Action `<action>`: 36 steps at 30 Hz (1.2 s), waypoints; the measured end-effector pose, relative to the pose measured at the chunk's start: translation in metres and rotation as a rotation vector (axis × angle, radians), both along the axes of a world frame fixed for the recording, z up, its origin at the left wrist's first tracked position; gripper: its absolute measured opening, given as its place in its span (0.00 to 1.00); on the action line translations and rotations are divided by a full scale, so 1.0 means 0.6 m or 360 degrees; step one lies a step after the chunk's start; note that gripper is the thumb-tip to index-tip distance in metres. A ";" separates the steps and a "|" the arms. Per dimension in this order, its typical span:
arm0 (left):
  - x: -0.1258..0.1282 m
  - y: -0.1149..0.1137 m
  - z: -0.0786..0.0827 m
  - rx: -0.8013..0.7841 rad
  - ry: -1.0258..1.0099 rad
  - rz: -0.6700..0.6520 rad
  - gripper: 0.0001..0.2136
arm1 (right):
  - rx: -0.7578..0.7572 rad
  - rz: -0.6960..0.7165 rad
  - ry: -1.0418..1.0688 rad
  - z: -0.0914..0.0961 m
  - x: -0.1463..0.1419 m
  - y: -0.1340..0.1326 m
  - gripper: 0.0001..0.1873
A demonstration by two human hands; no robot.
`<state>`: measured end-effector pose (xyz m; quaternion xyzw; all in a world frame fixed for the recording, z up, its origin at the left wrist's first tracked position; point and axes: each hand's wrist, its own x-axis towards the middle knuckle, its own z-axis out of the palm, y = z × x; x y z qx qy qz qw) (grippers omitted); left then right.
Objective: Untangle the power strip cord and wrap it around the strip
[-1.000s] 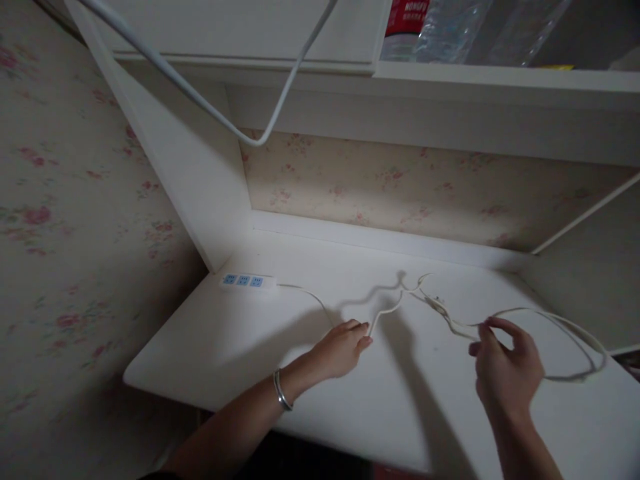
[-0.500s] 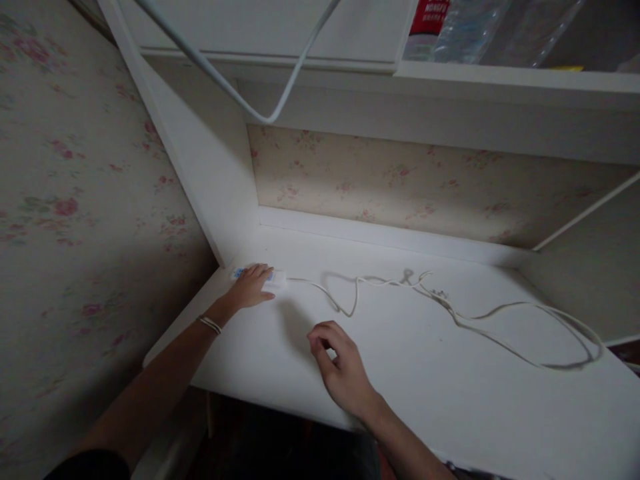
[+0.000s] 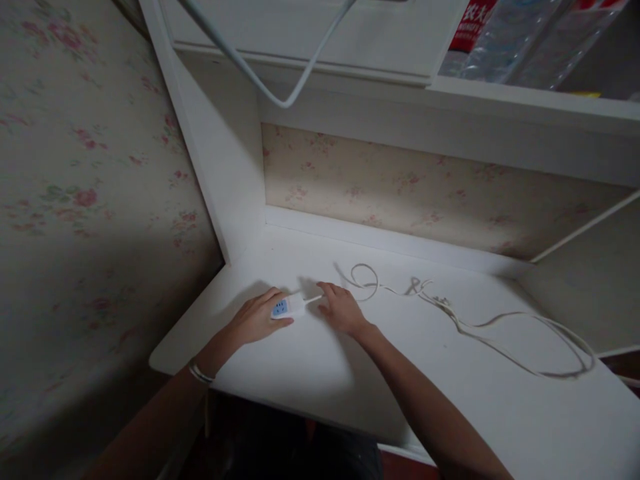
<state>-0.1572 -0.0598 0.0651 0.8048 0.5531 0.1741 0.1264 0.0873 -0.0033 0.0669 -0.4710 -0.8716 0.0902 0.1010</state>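
Power strip (image 3: 291,307) sits clamped in our left hand (image 3: 256,317), likely for steadiness; our right hand (image 3: 343,310) meets its cord (image 3: 313,299), grip unclear.

Two bare hands. Left hand (image 3: 257,317) has a narrow, rounded, silvery bracelet (image 3: 200,371) at the wrist, with a slight metallic shine; looks like a double band. Right hand (image 3: 343,310) continues into a bare right forearm (image 3: 425,400). Left forearm (image 3: 155,413) also bare where lit. Dark, near-black clothing (image 3: 350,453) low down, probably trousers, too dim for fabric or seams.
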 end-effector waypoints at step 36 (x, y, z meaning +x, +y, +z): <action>0.198 -0.105 0.115 0.0226 -0.0334 -0.0549 0.28 | -0.1168 0.0556 0.1242 0.075 0.073 -0.057 0.23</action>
